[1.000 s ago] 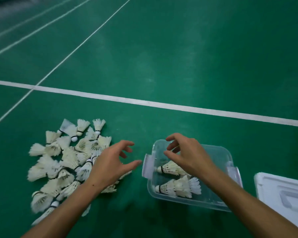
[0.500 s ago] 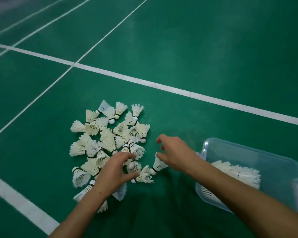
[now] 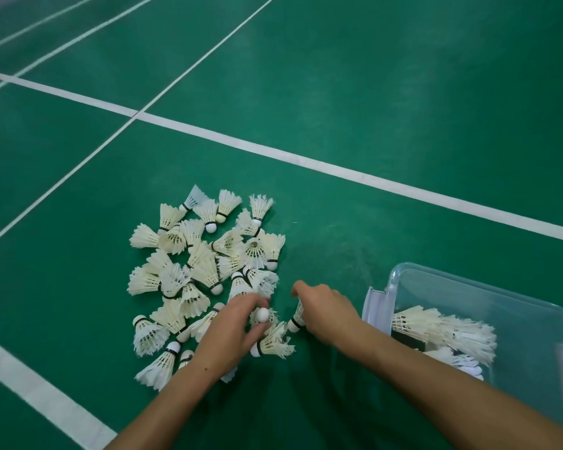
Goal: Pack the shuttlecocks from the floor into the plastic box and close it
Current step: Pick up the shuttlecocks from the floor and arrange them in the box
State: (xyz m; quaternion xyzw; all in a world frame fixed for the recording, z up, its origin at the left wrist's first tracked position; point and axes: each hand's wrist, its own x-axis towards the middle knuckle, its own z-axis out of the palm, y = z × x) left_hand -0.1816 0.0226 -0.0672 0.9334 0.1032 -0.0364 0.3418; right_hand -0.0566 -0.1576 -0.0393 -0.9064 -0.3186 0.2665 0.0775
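The white feathered shuttlecocks [image 3: 205, 274] lie in a loose heap on the green court floor [image 3: 371, 92], at about nine o'clock from the clear plastic box [image 3: 533, 306], which sits open at the right with a few shuttlecocks already inside. Both hands work the heap's near right edge. The left hand [image 3: 238, 329] curls its fingers round one white-corked shuttlecock [image 3: 262, 315], its cork pointing up. The right hand [image 3: 322, 308], the nearer one to the box, closes over another shuttlecock [image 3: 295, 321] whose cork points towards six o'clock and feathers run under the palm. Both forearms reach in from five and six o'clock. The carry to the box would run towards three o'clock, short for the right hand.
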